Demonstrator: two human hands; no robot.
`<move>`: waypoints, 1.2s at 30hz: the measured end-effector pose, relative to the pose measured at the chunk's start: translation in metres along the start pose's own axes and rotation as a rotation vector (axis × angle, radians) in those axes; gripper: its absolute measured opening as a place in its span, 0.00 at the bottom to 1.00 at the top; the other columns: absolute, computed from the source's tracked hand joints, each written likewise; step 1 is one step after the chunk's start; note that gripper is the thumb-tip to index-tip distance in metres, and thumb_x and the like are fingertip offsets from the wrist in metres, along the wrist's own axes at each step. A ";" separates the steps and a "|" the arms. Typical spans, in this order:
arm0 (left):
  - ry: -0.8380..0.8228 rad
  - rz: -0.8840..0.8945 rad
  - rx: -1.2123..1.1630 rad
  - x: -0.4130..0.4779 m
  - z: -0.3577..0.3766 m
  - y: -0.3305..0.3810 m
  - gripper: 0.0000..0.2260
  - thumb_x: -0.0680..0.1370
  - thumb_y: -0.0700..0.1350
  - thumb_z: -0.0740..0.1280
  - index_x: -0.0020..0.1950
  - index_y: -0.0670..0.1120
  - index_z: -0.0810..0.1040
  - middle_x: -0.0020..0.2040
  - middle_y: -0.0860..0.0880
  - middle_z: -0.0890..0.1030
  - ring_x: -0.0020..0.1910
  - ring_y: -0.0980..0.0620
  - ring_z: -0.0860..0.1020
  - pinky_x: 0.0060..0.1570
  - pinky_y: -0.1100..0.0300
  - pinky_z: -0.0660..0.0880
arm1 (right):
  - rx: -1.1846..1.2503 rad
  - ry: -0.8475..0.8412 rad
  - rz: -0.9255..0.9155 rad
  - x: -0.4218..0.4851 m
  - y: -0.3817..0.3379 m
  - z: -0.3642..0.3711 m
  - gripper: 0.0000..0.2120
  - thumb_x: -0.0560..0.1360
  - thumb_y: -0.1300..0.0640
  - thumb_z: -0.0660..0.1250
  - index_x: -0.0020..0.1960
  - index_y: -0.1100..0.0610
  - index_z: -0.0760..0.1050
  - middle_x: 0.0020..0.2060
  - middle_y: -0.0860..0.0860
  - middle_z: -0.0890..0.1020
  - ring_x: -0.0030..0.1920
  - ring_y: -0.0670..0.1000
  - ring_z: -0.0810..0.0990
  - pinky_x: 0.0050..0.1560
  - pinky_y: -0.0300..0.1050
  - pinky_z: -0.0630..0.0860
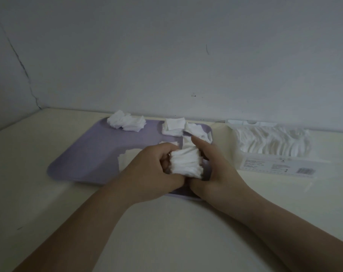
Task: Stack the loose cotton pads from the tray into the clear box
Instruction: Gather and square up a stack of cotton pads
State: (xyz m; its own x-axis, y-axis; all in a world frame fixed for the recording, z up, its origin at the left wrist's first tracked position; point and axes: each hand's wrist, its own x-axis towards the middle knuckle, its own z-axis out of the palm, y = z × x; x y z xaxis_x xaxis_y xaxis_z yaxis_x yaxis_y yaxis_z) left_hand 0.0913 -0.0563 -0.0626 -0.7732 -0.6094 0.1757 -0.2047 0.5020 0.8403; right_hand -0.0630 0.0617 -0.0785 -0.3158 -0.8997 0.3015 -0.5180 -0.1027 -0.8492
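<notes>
Both hands grip one stack [186,163] of cotton pads between them, just above the near right part of the tray [92,154]; the left hand [153,169] curls its fingers round the stack's left side and the right hand [213,169] clasps its right side. Loose piles lie along the tray's far edge, one at the left [126,122] and more at the right [173,126]. The box [272,146] stands right of the tray on the table [166,232], with a row of pads inside.
</notes>
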 end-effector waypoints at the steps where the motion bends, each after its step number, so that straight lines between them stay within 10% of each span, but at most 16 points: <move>1: -0.015 0.011 0.016 0.000 -0.002 0.000 0.20 0.66 0.49 0.74 0.59 0.55 0.81 0.50 0.47 0.86 0.47 0.42 0.85 0.49 0.39 0.81 | -0.010 0.005 -0.020 0.000 0.000 -0.001 0.37 0.66 0.65 0.73 0.69 0.40 0.66 0.68 0.48 0.73 0.68 0.39 0.73 0.67 0.34 0.71; 6: 0.080 -0.080 0.028 -0.001 -0.002 0.009 0.17 0.67 0.64 0.69 0.55 0.64 0.79 0.53 0.56 0.77 0.46 0.61 0.79 0.50 0.61 0.74 | 0.029 0.024 -0.014 0.000 -0.002 -0.002 0.21 0.67 0.65 0.74 0.58 0.51 0.76 0.53 0.49 0.82 0.54 0.46 0.82 0.55 0.42 0.79; 10: 0.278 -0.052 0.243 0.006 0.015 0.010 0.25 0.79 0.69 0.57 0.35 0.52 0.74 0.33 0.52 0.76 0.36 0.54 0.76 0.39 0.54 0.70 | -0.020 0.017 -0.020 0.000 -0.001 0.002 0.23 0.67 0.68 0.73 0.57 0.51 0.75 0.46 0.44 0.84 0.47 0.46 0.84 0.50 0.48 0.81; 17: 0.330 -0.048 0.311 0.009 0.019 0.007 0.27 0.73 0.70 0.64 0.33 0.46 0.72 0.28 0.50 0.75 0.32 0.48 0.77 0.33 0.48 0.75 | 0.037 0.003 0.037 0.001 0.001 0.004 0.25 0.67 0.64 0.75 0.60 0.50 0.74 0.48 0.50 0.86 0.47 0.52 0.86 0.52 0.59 0.83; 24: 0.145 0.011 0.018 0.001 0.005 0.019 0.26 0.73 0.69 0.66 0.46 0.46 0.82 0.38 0.46 0.83 0.38 0.50 0.80 0.44 0.42 0.78 | 0.117 0.090 0.063 -0.003 -0.019 -0.006 0.15 0.70 0.64 0.76 0.53 0.54 0.77 0.46 0.50 0.86 0.47 0.50 0.85 0.47 0.47 0.83; 30: -0.207 0.072 -0.297 0.002 -0.031 0.040 0.27 0.69 0.48 0.79 0.67 0.52 0.79 0.61 0.46 0.85 0.60 0.47 0.83 0.61 0.49 0.79 | 0.124 0.109 0.078 0.009 -0.058 -0.033 0.19 0.67 0.63 0.78 0.55 0.53 0.77 0.48 0.48 0.86 0.49 0.45 0.85 0.51 0.45 0.82; 36: -0.088 0.075 -0.355 0.033 -0.007 0.067 0.17 0.69 0.48 0.78 0.57 0.52 0.84 0.41 0.46 0.84 0.37 0.50 0.76 0.36 0.52 0.74 | 0.205 0.003 0.120 0.021 -0.075 -0.095 0.18 0.68 0.66 0.79 0.57 0.58 0.81 0.51 0.53 0.88 0.53 0.52 0.87 0.58 0.51 0.83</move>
State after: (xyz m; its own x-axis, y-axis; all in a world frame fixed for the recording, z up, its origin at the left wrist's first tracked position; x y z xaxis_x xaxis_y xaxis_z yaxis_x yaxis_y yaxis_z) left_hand 0.0568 -0.0471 0.0032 -0.8301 -0.5161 0.2112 0.0628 0.2898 0.9550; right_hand -0.1061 0.0907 0.0331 -0.3682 -0.9092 0.1944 -0.3045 -0.0796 -0.9492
